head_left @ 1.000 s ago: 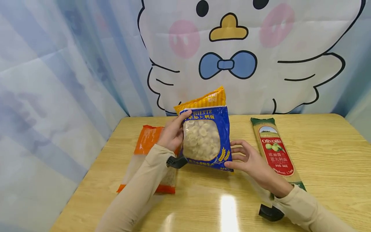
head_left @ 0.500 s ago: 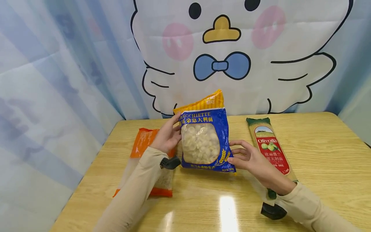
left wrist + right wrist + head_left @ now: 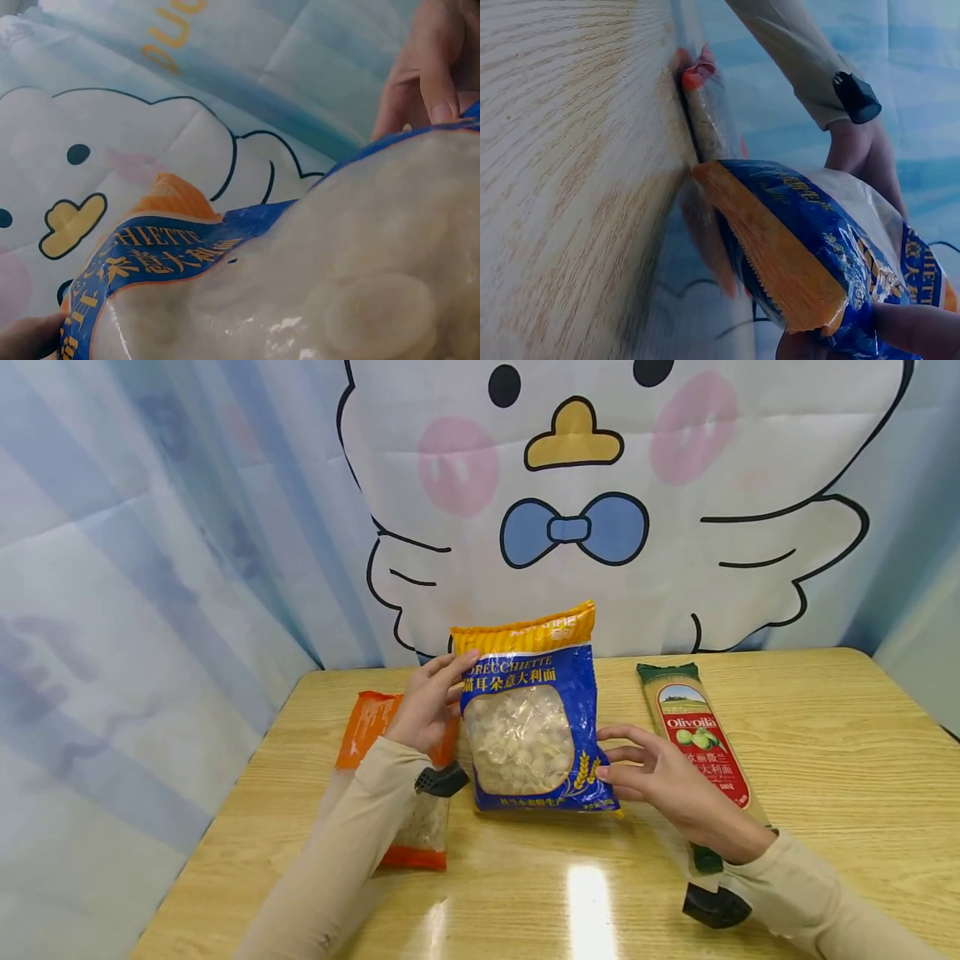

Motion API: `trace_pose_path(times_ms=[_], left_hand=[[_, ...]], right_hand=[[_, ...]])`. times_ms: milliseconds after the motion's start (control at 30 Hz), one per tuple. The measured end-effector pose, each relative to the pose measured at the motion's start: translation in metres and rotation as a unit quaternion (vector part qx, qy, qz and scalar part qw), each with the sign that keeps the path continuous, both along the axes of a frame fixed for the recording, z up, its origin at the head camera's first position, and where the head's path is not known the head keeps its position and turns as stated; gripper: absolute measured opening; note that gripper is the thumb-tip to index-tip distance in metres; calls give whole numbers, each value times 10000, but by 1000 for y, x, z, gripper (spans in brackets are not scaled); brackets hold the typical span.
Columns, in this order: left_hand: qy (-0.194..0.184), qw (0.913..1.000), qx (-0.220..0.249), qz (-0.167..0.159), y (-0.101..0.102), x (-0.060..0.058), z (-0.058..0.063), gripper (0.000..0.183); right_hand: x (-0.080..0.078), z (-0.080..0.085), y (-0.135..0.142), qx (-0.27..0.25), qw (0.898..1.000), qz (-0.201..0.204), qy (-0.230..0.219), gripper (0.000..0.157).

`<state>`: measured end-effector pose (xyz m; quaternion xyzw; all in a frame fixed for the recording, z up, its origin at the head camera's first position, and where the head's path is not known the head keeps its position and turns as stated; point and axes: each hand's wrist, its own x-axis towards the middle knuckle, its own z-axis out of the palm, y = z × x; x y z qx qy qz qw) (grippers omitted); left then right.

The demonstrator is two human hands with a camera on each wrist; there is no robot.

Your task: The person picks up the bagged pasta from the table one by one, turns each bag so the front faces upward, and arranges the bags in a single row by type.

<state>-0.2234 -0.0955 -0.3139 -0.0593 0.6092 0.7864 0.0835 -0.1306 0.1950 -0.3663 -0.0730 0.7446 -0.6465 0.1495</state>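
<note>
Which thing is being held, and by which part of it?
The blue and yellow pasta bag: the left hand grips its upper left edge, the right hand pinches its lower right edge, near the corner.

The sleeves [image 3: 817,893] are beige, the wrist cameras [image 3: 442,779] black

Lit brightly and evenly in the head view. Glaring white on the table [image 3: 517,860], on the near side of the left hand [image 3: 425,706] and right hand [image 3: 660,772]; shaded softly alongside the left sleeve [image 3: 337,839]. Glinting in spots on the pasta bag [image 3: 525,739] between both. Dim, greyish and soft in the left wrist view; dim, blue-tinted and blurred past the right hand in the right wrist view.
</note>
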Motion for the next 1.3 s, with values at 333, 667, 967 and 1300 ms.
trace_pose_path(times_ms=[333,667,967,1300], left_hand=[[69,9996,-229,126,-1,-1,-2,51],[-184,9991,-205,-335,-2,-8,-11,38],[-233,9935,-74,-1113,-8,-18,-27,36],[183,9979,-353,-518,-2,-18,-29,24]], right_hand=[[0,1,4,-39,9999,3,-93,57],[3,-4,10,-260,9989,184,-338,58],[3,-8,14,-244,9981,343,-444,68],[4,-17,13,283,9992,27,-265,51]])
